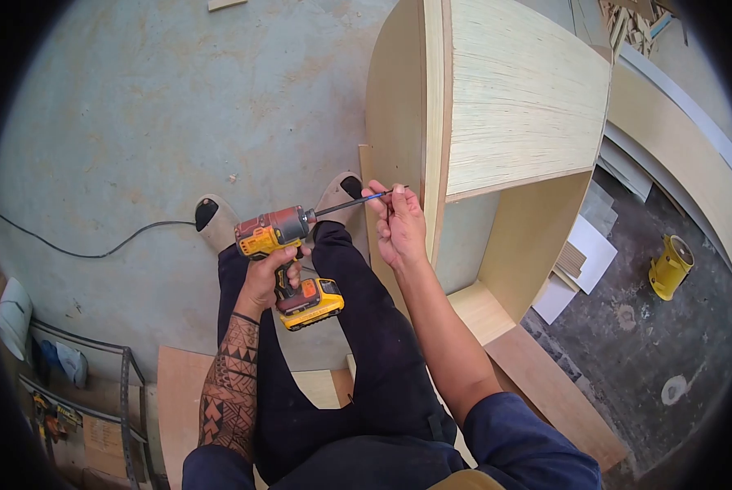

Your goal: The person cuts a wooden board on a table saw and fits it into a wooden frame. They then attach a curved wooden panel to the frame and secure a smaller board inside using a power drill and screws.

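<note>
Near the middle of the view, my left hand (280,273) is wrapped round the grip of a yellow and black cordless driver (278,230). Its long dark bit (341,206) points right and slightly up. The fingertips of my right hand (399,220) pinch a small dark screw at the bit's tip, beside a blue band. Just right of that hand stands a pale plywood cabinet (529,98), with an open compartment facing up.
A black cable (96,255) crosses the floor at left. A metal rack (125,392) with tools stands lower left. Loose boards (558,392) lie lower right, and a yellow container (671,268) stands at the right. Curved panels lean at upper right.
</note>
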`<state>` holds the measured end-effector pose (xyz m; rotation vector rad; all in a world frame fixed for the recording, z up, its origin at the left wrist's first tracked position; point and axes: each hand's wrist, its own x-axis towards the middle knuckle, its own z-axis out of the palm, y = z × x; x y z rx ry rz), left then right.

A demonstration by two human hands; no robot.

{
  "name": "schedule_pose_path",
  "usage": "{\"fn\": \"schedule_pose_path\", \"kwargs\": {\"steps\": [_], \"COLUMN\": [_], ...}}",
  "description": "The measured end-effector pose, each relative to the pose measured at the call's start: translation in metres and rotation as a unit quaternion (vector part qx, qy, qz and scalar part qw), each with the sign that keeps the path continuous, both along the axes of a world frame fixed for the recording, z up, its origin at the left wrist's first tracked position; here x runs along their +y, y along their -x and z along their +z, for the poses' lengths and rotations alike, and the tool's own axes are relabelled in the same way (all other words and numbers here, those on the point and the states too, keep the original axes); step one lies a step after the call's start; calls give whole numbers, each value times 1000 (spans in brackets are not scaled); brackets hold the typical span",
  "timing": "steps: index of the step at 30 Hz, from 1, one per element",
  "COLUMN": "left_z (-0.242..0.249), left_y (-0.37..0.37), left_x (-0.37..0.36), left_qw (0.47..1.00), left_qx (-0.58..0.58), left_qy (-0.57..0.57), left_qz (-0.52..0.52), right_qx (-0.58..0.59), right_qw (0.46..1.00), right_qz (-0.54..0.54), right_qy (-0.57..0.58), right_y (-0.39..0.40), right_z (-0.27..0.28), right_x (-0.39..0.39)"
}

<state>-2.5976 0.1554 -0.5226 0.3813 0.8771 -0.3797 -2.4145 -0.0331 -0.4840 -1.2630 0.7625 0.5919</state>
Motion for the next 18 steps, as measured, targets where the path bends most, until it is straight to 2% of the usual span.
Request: {"fn": "schedule_pose_path", "kwargs": {"steps": [2, 3, 5, 6, 8, 9, 11, 12, 14, 15, 18], "left_z": [-7, -6, -5, -6, -2, -2, 2, 1, -3, -1, -3], "left_y": [4, 2, 3, 1, -4, -3, -9, -9, -10, -11, -13], "left_x": [-1, 0, 1, 2, 4, 4, 8, 7, 8, 6, 9], "left_qw": [995, 995, 995, 995, 995, 995, 994, 994, 993, 994, 994], "left_qx": [10, 14, 6, 1, -5, -7, -22, -21, -39, -33, -41], "left_qy": [92, 100, 101, 102, 96, 98, 110, 111, 107, 99, 102], "left_qz": [23, 16, 14, 9, 1, -3, -11, -9, -35, -32, -27], "right_qx": [38, 39, 73, 73, -10, -12, -190, -190, 4, 30, 33], "right_qw": [998, 998, 974, 973, 942, 941, 828, 828, 926, 949, 953], "right_qz": [15, 18, 146, 148, 109, 112, 49, 52, 49, 76, 98], "right_qy": [50, 52, 155, 158, 317, 319, 525, 526, 375, 305, 287], "right_y": [4, 8, 25, 33, 43, 40, 28, 19, -5, -9, -7], "right_z": [7, 12, 29, 38, 54, 56, 58, 67, 85, 87, 89], "right_x": [-4, -6, -13, -19, -39, -52, -78, -80, -70, -75, -77]}}
